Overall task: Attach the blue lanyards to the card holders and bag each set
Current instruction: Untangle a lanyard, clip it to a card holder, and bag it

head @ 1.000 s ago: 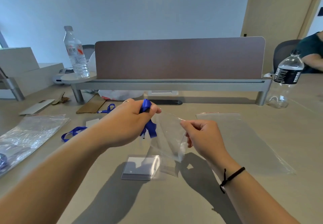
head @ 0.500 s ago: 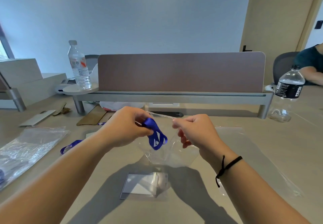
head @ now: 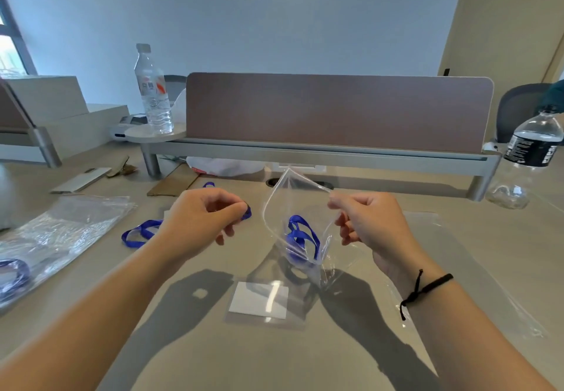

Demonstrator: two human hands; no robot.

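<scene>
Bagged: we see one blue lanyard point(head: 300, 239) inside the clear bag point(head: 293, 204).
Right hand point(head: 370, 222): pinches the bag's mouth.
Left hand point(head: 203, 222): curled; contents unclear.
Left: card holder point(head: 259, 300) lies below the bag, unbagged.

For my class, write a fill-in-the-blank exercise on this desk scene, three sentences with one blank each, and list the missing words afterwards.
1. The right hand holds open a clear bag with a ____ lanyard inside.
2. The card holder lies on the ____, below the bag.
3. On the right wrist sits a ____ cord bracelet.

Missing words: blue; table; black
</scene>
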